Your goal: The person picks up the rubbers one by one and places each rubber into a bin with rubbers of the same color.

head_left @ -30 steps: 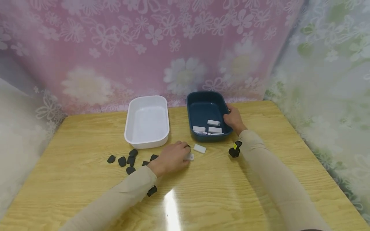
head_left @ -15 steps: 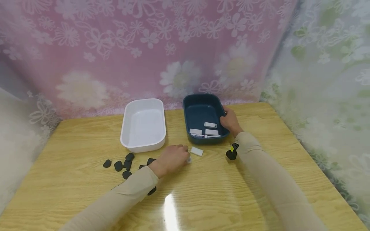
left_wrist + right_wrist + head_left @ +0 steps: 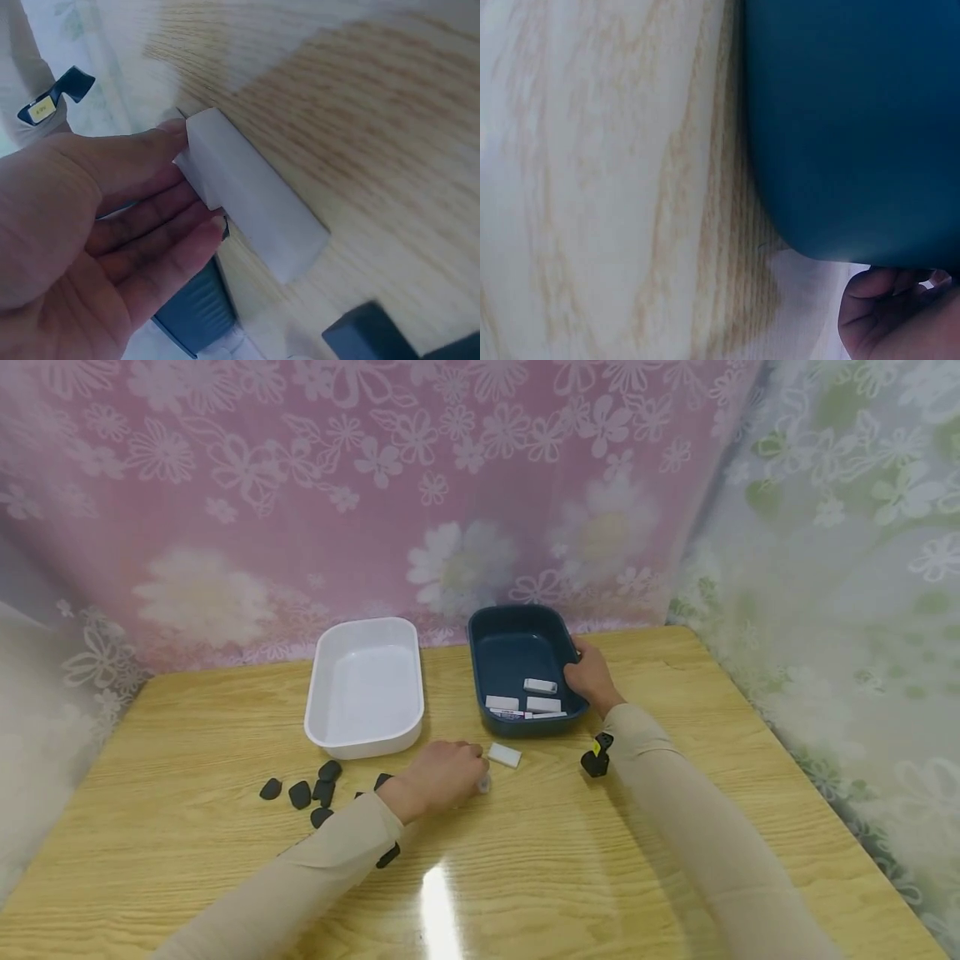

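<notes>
My left hand (image 3: 442,777) is low over the table, thumb and fingers pinching a white rectangular block (image 3: 251,191). In the head view only a small end of that block shows beyond the fingertips. A second white block (image 3: 505,755) lies flat on the wood just past the hand. My right hand (image 3: 592,677) grips the right rim of a dark blue bin (image 3: 510,652), thumb over the edge. Inside the bin's near end lie several white pieces (image 3: 543,704), some with printing. The right wrist view shows the bin's outer wall (image 3: 855,135) and curled fingers (image 3: 874,289) at its edge.
A white bin (image 3: 365,693) stands left of the blue one. Several flat black pieces (image 3: 300,794) are scattered on the table (image 3: 570,860) around the left forearm, which partly hides some. A floral curtain (image 3: 315,510) hangs behind the table.
The left fingers have closed on the white block and turned it, so less of it shows. The head view has shifted slightly. The right hand keeps its hold on the blue bin.
</notes>
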The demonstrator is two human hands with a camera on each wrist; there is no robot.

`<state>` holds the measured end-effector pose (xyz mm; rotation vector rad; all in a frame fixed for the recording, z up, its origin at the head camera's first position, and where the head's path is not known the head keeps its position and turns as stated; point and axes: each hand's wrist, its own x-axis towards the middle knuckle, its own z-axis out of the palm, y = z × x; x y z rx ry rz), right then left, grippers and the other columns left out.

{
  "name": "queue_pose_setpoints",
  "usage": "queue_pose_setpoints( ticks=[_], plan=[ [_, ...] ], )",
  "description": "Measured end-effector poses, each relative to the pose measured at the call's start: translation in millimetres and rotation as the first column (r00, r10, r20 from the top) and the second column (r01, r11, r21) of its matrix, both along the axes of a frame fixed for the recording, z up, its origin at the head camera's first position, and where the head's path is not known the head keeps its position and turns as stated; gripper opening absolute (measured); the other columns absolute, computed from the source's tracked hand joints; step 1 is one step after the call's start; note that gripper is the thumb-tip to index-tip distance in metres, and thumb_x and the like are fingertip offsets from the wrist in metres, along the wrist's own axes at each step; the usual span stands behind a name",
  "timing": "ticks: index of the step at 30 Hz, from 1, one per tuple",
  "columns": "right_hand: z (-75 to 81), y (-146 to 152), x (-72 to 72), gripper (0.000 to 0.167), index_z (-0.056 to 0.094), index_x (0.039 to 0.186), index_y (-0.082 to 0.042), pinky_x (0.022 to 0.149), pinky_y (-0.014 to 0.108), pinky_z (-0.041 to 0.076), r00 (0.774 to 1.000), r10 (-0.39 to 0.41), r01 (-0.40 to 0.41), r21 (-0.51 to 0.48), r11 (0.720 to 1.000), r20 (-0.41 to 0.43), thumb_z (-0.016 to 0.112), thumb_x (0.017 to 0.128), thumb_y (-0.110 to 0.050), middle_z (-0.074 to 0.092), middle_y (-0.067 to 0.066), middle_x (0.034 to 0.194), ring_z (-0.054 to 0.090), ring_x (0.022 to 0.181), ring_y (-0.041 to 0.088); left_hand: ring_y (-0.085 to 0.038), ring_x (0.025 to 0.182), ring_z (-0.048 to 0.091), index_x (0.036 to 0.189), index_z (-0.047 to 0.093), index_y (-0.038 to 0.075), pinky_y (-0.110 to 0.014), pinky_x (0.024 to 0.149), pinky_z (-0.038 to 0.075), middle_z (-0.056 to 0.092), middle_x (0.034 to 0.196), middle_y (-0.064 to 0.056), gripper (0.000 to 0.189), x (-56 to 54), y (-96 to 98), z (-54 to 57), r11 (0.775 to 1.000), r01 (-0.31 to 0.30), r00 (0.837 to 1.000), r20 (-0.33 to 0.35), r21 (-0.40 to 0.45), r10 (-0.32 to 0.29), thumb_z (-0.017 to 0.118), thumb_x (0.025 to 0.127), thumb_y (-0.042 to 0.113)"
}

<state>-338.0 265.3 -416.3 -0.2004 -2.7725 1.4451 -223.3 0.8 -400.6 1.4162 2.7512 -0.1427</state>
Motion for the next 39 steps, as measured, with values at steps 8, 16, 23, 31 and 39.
queue_pose_setpoints(
  ticks=[8, 16, 23, 31, 39],
  plan=[
    [0.4, -1, 2.3, 0.063, 0.025, 0.150, -0.002, 0.103, 0.048, 0.034, 1.000, 0.005, -0.004, -0.008, 1.000, 0.011, 0.038, 0.088, 0.004, 0.034, 0.021, 0.148, 0.036, 0.132, 0.036, -0.015, 0.080, 0.058, 0.095, 0.069, 0.011, -0.029, 0.064, 0.049, 0.059, 0.089, 0.000, 0.009, -2.3, -5.2, 0.0, 0.997, 0.073, 0.997, -0.004, 0.000, -0.073, 0.067, 0.089, 0.018],
    [0.3, -3, 3.4, 0.061, 0.029, 0.149, -0.003, 0.100, 0.049, 0.037, 1.000, -0.004, 0.004, -0.010, 1.000, 0.001, 0.038, 0.089, 0.004, 0.040, 0.023, 0.143, 0.042, 0.127, 0.036, -0.016, 0.080, 0.058, 0.098, 0.066, 0.011, -0.033, 0.064, 0.051, 0.058, 0.089, -0.001, 0.013, -21.1, -17.4, 36.2, 0.989, 0.066, 0.996, -0.070, 0.130, -0.057, 0.066, 0.091, 0.021],
    [1.7, -4, 4.3, 0.061, 0.029, 0.149, -0.003, 0.100, 0.048, 0.037, 1.000, 0.004, -0.005, -0.018, 1.000, -0.017, 0.038, 0.089, 0.004, 0.038, 0.022, 0.145, 0.042, 0.127, 0.036, -0.016, 0.077, 0.058, 0.105, 0.068, 0.012, -0.035, 0.065, 0.050, 0.059, 0.093, -0.002, 0.017, -61.5, -11.6, 69.8, 0.960, -0.014, 0.994, -0.099, 0.280, 0.043, 0.064, 0.093, 0.023],
    [1.1, -9, 6.0, 0.063, 0.028, 0.149, -0.002, 0.100, 0.047, 0.038, 1.000, -0.023, 0.023, -0.032, 0.999, -0.005, 0.039, 0.087, 0.006, 0.037, 0.021, 0.146, 0.041, 0.128, 0.034, -0.018, 0.083, 0.058, 0.113, 0.067, 0.010, -0.033, 0.074, 0.049, 0.060, 0.099, -0.005, 0.023, -100.2, 17.9, 61.5, 0.956, -0.094, 0.995, 0.001, 0.277, 0.097, 0.062, 0.095, 0.023],
    [1.9, -15, 11.5, 0.063, 0.026, 0.149, -0.001, 0.099, 0.045, 0.039, 1.000, -0.010, 0.010, -0.045, 0.999, -0.011, 0.038, 0.087, 0.006, 0.033, 0.019, 0.149, 0.040, 0.130, 0.034, -0.022, 0.090, 0.061, 0.107, 0.069, 0.011, -0.038, 0.080, 0.049, 0.064, 0.101, -0.005, 0.019, -115.1, 39.6, 32.6, 0.975, -0.169, 0.983, -0.047, 0.143, 0.177, 0.062, 0.094, 0.024]
  ],
)
